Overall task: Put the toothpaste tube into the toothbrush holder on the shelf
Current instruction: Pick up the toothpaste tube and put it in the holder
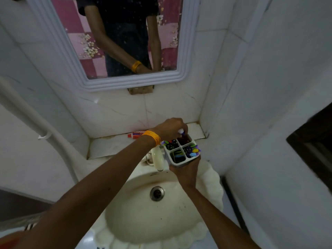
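Observation:
A red toothpaste tube (135,135) lies flat on the marble shelf (111,146) against the back wall, partly hidden behind my left wrist. The white toothbrush holder (181,152) has four compartments with colourful brushes in them. My right hand (186,170) grips it from below, in front of the shelf and over the sink's back edge. My left hand (170,129), with an orange bangle at the wrist, hovers over the holder's far compartment. Its fingers pinch a small white and purple item (181,132); I cannot tell what it is.
A cream tap (158,159) stands just left of the holder. The shell-shaped sink (212,186) with its drain (157,193) lies below. A mirror (125,38) hangs above the shelf, a white pipe (36,121) runs at left, and a tiled wall closes the right.

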Demonstrator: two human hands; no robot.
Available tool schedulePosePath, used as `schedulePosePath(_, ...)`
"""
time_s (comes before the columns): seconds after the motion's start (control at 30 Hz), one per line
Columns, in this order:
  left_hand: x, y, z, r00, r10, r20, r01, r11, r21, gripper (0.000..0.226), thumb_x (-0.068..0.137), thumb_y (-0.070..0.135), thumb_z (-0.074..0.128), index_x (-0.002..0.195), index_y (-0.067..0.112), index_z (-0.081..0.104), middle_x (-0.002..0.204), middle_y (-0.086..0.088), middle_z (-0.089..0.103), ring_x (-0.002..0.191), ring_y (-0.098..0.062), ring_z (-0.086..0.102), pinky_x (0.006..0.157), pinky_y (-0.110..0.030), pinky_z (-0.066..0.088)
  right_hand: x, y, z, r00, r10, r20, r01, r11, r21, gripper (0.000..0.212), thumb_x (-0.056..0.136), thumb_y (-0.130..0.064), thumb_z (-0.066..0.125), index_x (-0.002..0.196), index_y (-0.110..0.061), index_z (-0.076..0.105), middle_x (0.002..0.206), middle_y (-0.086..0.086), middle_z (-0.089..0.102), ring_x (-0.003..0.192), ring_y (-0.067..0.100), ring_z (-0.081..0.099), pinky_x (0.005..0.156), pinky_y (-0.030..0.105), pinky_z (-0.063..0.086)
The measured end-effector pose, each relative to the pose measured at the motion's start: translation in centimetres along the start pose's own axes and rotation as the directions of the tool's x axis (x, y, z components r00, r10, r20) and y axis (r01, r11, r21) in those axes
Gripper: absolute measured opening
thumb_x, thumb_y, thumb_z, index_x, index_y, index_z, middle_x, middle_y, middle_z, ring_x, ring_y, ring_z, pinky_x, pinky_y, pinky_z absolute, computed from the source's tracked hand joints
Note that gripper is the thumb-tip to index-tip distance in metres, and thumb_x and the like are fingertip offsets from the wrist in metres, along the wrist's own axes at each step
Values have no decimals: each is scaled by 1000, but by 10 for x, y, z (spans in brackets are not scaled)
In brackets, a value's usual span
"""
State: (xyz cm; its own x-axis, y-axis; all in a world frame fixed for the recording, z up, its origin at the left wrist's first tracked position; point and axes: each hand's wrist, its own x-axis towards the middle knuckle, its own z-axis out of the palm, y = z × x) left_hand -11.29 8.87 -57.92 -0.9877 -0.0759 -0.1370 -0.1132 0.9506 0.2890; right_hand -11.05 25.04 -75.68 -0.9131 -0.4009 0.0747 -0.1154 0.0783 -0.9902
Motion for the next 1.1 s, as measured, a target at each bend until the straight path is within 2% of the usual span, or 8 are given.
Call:
schedulePosePath(0.1, 7, 2, 10, 1000, -14, -17, 14, 1000, -8, 26, 88, 12, 65, 114, 15, 70, 121, -13, 62, 111, -30, 60, 91, -37, 47, 1, 1, 0, 1000, 15, 6, -15, 1000, -5, 122, 46, -2, 103, 144, -24, 34, 142, 4, 57, 129, 12, 64, 101, 26, 58)
schedulePosePath(0.27, 19, 3, 14, 997, -36, -62, 38, 999, 28, 19, 84, 3, 64, 98, 10, 74, 109, -11, 72, 104, -30, 64, 86, -34, 49, 1, -2, 0, 1000, 27, 2, -27, 999, -23, 120, 46, 1, 103, 143, -16, 35, 139, 8, 58, 126, 10, 65, 98, 22, 59)
schedulePosePath(0.4, 16, -3, 13, 990, -64, -130, 63, 998, -10, 17, 87, 10, 61, 97, 12, 75, 105, -11, 75, 98, -31, 66, 85, -38, 52, 1, -7, -1, 1000, 26, 1, -26, 999, -20, 119, 48, 3, 102, 142, -19, 32, 141, 7, 57, 126, 12, 65, 99, 16, 56)
schedulePosePath(0.57, -10, -71, 15, 874, -345, -343, 256, 926, -280, 25, 82, 5, 60, 102, 10, 73, 107, -13, 74, 102, -33, 68, 90, -38, 54, 1, -11, 0, 1000, 25, 16, -25, 999, 20, 112, 49, 16, 97, 137, -14, 35, 130, -1, 62, 114, -13, 65, 92, 10, 55)
schedulePosePath(0.67, -35, -125, 36, 819, -523, -235, 452, 842, -295, 37, 84, 8, 65, 120, 5, 66, 126, -17, 67, 117, -34, 62, 101, -36, 47, 0, -10, 2, 1000, 13, 13, -13, 999, 35, 109, 50, 19, 97, 138, 0, 35, 132, 12, 61, 113, -15, 65, 93, 8, 54)
schedulePosePath(0.77, -53, -162, 65, 806, -585, -89, 555, 799, -230, 49, 85, 20, 71, 130, 4, 60, 134, -21, 61, 125, -37, 57, 106, -37, 42, 1, -5, 4, 1000, 9, 9, -10, 1000, 21, 110, 48, 17, 98, 134, -6, 35, 130, 12, 61, 112, -17, 64, 93, 7, 52)
schedulePosePath(1.0, -62, -170, 93, 818, -555, -148, 547, 832, -94, 39, 79, 25, 74, 115, 11, 69, 114, -19, 70, 106, -39, 65, 91, -44, 54, 1, 1, 4, 1000, 25, 19, -25, 1000, -1, 113, 48, 14, 100, 138, 2, 34, 133, -5, 61, 120, -9, 64, 98, 11, 52)
schedulePosePath(1.1, -66, -162, 85, 835, -514, -199, 488, 857, -167, 40, 81, 29, 76, 116, 9, 69, 111, -19, 68, 102, -37, 65, 88, -42, 54, 0, -2, 5, 1000, 18, 15, -18, 1000, -15, 119, 48, 9, 102, 143, 1, 31, 136, -3, 60, 124, -6, 63, 100, 11, 51)
